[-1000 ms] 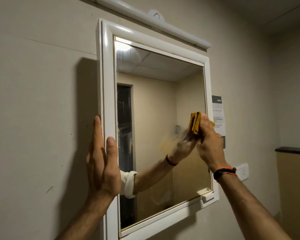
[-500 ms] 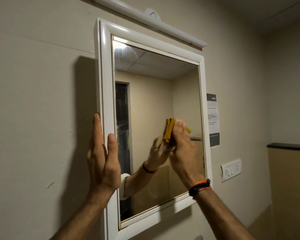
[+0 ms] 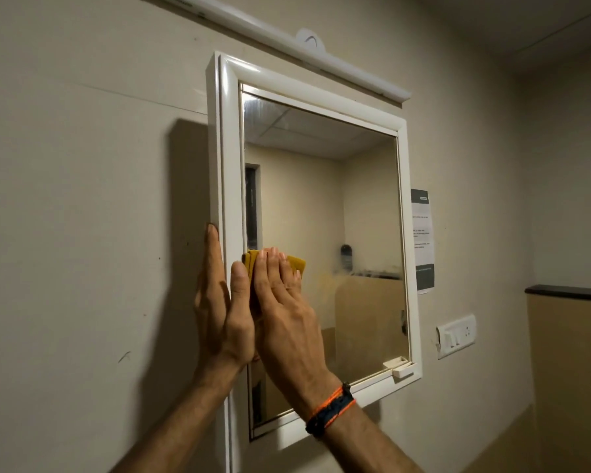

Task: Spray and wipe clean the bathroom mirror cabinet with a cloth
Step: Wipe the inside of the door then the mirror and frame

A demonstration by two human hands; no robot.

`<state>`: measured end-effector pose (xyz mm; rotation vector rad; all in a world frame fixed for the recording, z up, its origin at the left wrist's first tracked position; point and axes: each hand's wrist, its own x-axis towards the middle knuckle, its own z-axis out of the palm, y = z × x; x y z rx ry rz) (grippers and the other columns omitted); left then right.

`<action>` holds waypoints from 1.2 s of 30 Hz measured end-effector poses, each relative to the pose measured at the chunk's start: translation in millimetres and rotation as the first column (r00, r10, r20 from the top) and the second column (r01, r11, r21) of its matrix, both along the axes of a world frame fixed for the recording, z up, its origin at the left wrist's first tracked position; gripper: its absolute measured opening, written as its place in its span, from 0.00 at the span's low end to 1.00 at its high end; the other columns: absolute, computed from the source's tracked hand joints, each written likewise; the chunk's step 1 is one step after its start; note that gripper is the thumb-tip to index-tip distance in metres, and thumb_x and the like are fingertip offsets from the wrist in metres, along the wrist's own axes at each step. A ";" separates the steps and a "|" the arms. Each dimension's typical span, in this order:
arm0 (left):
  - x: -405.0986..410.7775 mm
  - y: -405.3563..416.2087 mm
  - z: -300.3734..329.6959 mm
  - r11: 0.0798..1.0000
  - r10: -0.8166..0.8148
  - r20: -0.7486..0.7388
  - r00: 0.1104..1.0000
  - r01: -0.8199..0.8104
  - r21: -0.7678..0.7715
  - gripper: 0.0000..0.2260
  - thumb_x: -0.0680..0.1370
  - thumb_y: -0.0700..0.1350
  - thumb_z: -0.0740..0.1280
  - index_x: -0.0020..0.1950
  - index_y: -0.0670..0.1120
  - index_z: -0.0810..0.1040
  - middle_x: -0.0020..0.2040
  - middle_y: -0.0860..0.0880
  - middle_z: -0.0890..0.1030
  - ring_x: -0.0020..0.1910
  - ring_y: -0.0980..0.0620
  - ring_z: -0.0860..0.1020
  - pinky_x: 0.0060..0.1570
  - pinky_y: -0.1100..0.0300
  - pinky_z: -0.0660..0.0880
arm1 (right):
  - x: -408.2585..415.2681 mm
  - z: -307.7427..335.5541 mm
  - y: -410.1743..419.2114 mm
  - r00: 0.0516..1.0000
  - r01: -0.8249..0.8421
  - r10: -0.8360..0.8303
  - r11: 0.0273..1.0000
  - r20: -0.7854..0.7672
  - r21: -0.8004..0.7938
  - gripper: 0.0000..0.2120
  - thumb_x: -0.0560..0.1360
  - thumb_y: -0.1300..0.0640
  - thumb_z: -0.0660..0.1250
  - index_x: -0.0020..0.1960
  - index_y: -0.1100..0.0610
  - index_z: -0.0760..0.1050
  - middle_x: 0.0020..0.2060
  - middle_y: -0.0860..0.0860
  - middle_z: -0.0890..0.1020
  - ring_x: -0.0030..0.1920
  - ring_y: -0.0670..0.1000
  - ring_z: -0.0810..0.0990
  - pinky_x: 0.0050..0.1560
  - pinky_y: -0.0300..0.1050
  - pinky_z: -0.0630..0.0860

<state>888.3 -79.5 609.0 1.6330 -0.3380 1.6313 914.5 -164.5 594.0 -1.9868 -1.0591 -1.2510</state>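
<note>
The white-framed mirror cabinet [image 3: 227, 148] hangs on the beige wall, its glass [image 3: 321, 206] smeared toward the top left and hazy at mid right. My left hand [image 3: 219, 302] lies flat with straight fingers against the cabinet's left frame edge. My right hand [image 3: 284, 308], with an orange and dark wristband, presses a folded yellow cloth [image 3: 296, 262] flat against the glass at its left edge, beside my left thumb. Most of the cloth is hidden under my fingers. No spray bottle is in view.
A long white light fixture [image 3: 287, 39] runs above the cabinet. A small white handle [image 3: 401, 368] sits at the cabinet's lower right corner. A paper notice [image 3: 422, 240] and a switch plate [image 3: 456, 336] are on the wall to the right; a dark ledge [image 3: 567, 291] lies further right.
My right hand has swept the yellow cloth leftward across the glass, from the right side to the left edge beside my left hand. My left hand has stayed on the frame.
</note>
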 end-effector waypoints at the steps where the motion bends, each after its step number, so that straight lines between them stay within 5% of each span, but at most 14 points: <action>1: -1.5 -0.1 0.0 1.000 -0.006 -0.006 1.000 0.006 -0.001 0.26 0.82 0.53 0.50 0.79 0.48 0.55 0.79 0.55 0.57 0.76 0.62 0.55 0.76 0.59 0.55 | -0.4 1.7 0.0 1.000 -0.003 0.003 1.000 0.018 0.006 0.30 0.80 0.46 0.43 0.78 0.59 0.49 0.77 0.57 0.53 0.78 0.57 0.48 0.77 0.55 0.54; 9: -3.1 3.7 -13.8 0.998 -0.061 -0.039 0.997 0.062 0.025 0.28 0.81 0.57 0.48 0.80 0.48 0.52 0.79 0.55 0.55 0.78 0.59 0.53 0.76 0.48 0.56 | 3.1 11.5 2.4 0.998 -0.034 0.034 0.999 0.048 -0.009 0.28 0.82 0.48 0.50 0.78 0.56 0.45 0.77 0.53 0.48 0.78 0.54 0.45 0.78 0.51 0.50; 14: -6.4 3.1 -27.3 0.996 -0.093 -0.058 0.994 0.093 -0.001 0.28 0.81 0.58 0.49 0.80 0.49 0.53 0.79 0.57 0.55 0.77 0.61 0.54 0.76 0.51 0.56 | 3.0 -25.6 -1.9 0.992 -0.012 0.006 0.999 0.124 0.049 0.28 0.79 0.53 0.59 0.76 0.62 0.60 0.75 0.58 0.62 0.76 0.58 0.60 0.70 0.59 0.68; 17: -5.8 1.0 -31.9 0.998 -0.055 -0.064 0.996 0.056 0.001 0.28 0.81 0.58 0.48 0.80 0.51 0.51 0.79 0.58 0.54 0.77 0.61 0.54 0.76 0.55 0.55 | 12.2 -36.5 -13.4 0.986 0.023 -0.028 0.999 0.164 0.033 0.30 0.78 0.48 0.54 0.75 0.63 0.64 0.74 0.59 0.66 0.73 0.59 0.65 0.68 0.61 0.69; 20: -5.6 0.5 -31.7 0.999 -0.041 -0.046 0.998 0.041 0.005 0.28 0.81 0.58 0.48 0.80 0.50 0.52 0.79 0.57 0.55 0.77 0.60 0.54 0.75 0.60 0.55 | 34.6 -32.4 -34.9 0.997 0.034 -0.040 0.996 0.073 0.083 0.29 0.78 0.50 0.51 0.76 0.62 0.60 0.75 0.58 0.62 0.75 0.59 0.61 0.69 0.63 0.65; 25: -4.5 -3.9 -31.3 1.000 -0.016 -0.020 1.000 0.016 -0.010 0.27 0.81 0.57 0.49 0.79 0.51 0.54 0.79 0.57 0.57 0.77 0.61 0.56 0.72 0.69 0.56 | 94.6 -19.4 -88.3 0.984 0.127 -0.092 0.963 -0.155 0.237 0.38 0.74 0.75 0.58 0.79 0.55 0.52 0.78 0.51 0.55 0.79 0.51 0.52 0.75 0.58 0.61; 36: -1.2 -1.6 -33.7 1.000 -0.004 -0.011 1.000 0.004 -0.006 0.25 0.82 0.55 0.50 0.79 0.52 0.54 0.78 0.58 0.57 0.77 0.61 0.56 0.74 0.66 0.55 | 137.6 -38.5 -143.5 0.932 0.247 -0.153 0.931 -0.328 0.268 0.41 0.74 0.74 0.63 0.80 0.53 0.51 0.78 0.52 0.58 0.70 0.61 0.71 0.67 0.61 0.72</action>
